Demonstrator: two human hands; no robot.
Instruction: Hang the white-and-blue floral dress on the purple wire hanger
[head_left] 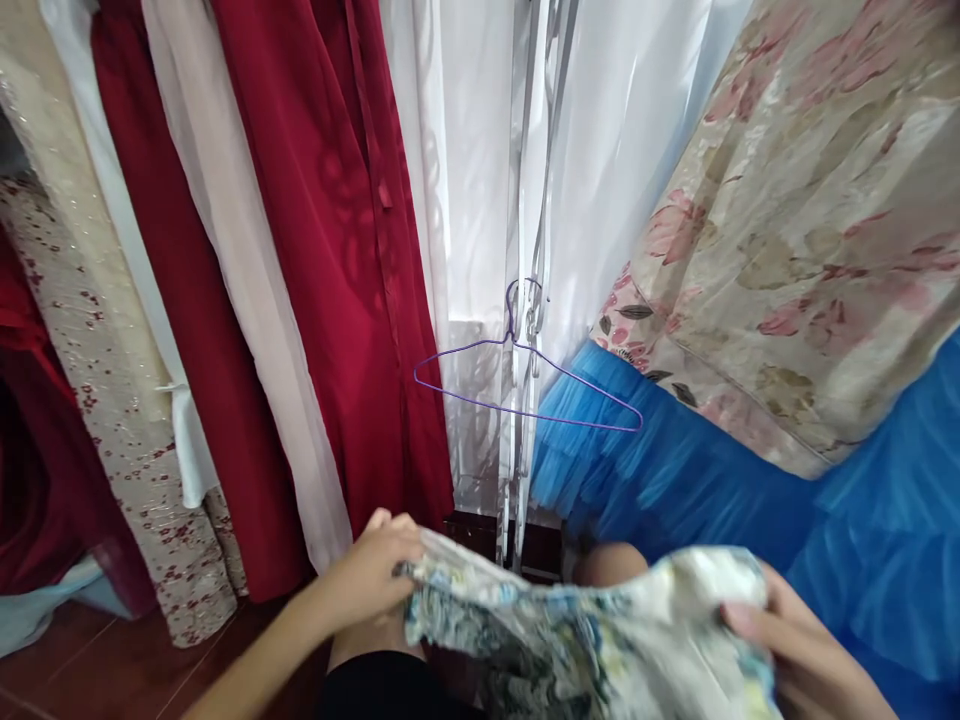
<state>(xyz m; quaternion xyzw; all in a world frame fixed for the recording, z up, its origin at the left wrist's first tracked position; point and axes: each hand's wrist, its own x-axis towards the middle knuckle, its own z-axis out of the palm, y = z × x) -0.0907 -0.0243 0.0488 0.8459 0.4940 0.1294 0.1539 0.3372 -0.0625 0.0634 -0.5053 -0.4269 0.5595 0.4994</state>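
Note:
A floral garment (585, 640) in white, blue, green and yellow stretches between my two hands, low in the head view. My left hand (379, 565) is closed on its upper left edge, where the cloth looks gathered. At the other end my right hand (787, 630) grips it, thumb on top of the fabric. Motion smears parts of the cloth, and its lower part runs out of the frame. In front of the garment, a bare purple wire hanger (525, 410) hangs by its hook from a hanging white strip (525, 200).
Dark red dresses (322, 250), a pale pink one (225, 200) and a beige floral one (150, 480) hang on the left. White cloth (472, 150) hangs behind the hanger. To the right are a pink-flowered cloth (810, 250) and blue ruffled tulle (712, 490). Reddish floor tiles (97, 670) show below.

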